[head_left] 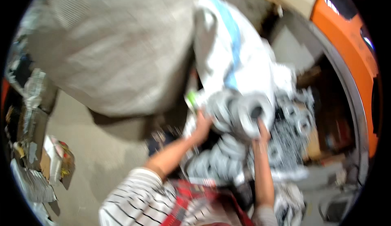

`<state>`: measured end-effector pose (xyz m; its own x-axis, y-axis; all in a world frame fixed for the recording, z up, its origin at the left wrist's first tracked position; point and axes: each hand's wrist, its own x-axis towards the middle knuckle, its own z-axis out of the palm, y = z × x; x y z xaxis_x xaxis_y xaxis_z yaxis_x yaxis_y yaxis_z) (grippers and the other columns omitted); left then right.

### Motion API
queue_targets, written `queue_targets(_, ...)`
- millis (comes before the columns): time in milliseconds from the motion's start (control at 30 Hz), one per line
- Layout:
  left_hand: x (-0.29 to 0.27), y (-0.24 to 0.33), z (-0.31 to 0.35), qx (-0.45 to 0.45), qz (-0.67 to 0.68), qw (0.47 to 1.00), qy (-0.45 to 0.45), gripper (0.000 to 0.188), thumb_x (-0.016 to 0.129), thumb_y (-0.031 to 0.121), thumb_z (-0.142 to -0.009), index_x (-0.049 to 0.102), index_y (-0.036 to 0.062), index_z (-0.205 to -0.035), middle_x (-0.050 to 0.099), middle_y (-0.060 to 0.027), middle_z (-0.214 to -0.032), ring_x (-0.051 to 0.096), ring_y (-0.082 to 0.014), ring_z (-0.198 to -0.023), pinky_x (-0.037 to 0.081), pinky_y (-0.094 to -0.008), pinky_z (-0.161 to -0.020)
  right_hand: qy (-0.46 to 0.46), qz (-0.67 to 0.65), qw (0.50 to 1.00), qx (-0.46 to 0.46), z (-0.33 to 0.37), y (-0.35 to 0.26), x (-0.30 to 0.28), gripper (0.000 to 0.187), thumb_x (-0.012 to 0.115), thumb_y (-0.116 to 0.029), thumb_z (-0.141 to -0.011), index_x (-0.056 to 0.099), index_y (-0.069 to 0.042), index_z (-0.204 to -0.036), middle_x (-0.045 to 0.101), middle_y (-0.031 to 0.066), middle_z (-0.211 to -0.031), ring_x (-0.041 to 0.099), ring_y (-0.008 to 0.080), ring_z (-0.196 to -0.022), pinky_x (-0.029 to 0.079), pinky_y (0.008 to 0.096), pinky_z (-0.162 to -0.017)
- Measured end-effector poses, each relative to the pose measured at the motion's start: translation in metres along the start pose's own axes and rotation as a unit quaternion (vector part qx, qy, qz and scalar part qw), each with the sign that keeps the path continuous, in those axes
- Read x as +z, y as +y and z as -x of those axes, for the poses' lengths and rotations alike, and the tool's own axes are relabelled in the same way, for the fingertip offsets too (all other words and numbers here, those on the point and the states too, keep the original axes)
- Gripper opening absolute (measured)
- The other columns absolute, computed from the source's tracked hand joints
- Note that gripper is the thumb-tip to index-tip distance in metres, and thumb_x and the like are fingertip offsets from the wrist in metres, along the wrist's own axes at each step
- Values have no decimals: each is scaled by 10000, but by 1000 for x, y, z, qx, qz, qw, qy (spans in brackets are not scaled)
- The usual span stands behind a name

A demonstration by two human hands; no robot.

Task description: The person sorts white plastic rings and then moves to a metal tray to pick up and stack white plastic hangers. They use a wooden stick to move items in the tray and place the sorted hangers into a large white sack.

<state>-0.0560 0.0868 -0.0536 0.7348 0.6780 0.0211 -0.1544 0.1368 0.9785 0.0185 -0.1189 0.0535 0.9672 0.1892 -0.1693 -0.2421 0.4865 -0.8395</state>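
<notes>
Thick grey rings [241, 114], material unclear, sit near three o'clock, clamped between your left hand [200, 127] and right hand [262, 133], seemingly mid-transfer beside heaped grey rings [220, 160] at five o'clock; next move likely calls for even two-sided pressure.

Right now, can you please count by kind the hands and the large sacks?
Left hand and right hand: 2
Large greyish sack: 1
White sack with blue stripe: 1
Total: 4
The held grey ring-like parts are too blurred to count.
</notes>
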Motion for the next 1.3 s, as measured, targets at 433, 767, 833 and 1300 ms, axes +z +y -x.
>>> queue_targets(433, -20, 482, 12, 489, -108, 863, -69, 725, 720, 188, -666, 369, -47, -1256, 514, -188, -1148, 540, -253, -1018, 434, -351, -883, -241, -116, 887, -376, 84, -156, 198, 574, 541, -342, -839, 358, -28, -1284, 393, 207, -1271, 434, 305, -1132, 378, 448, -912)
queue_targets(767, -200, 636, -82, 551, -229, 756, 269, 535, 648, 307, -737, 484, -13, -1133, 506, -168, -1111, 516, -230, -974, 444, -328, -815, -359, 378, 741, -423, 63, -291, 435, 340, 536, -313, -851, 559, -24, -1027, 589, 160, -954, 592, 235, -841, 502, 336, -677)
queue_targets(833, -223, 585, -104, 540, -263, 757, 256, 491, 655, 292, -731, 558, -64, -1055, 612, -171, -992, 587, -211, -885, 459, -301, -779, -301, 524, 655, -454, 30, -236, 380, 305, 568, -320, -832, 585, -21, -774, 585, 99, -683, 573, 151, -600, 469, 279, -531)
queue_targets(1300, -83, 237, -33, 85, -193, 967, -144, 329, 586, 194, -825, 549, 14, -1097, 585, -38, -1015, 531, -106, -918, 429, -274, -763, 47, 420, 906, 1, -17, -112, -54, 362, 636, -364, -786, 521, -62, -623, 485, -14, -541, 464, 87, -478, 375, 223, -432)
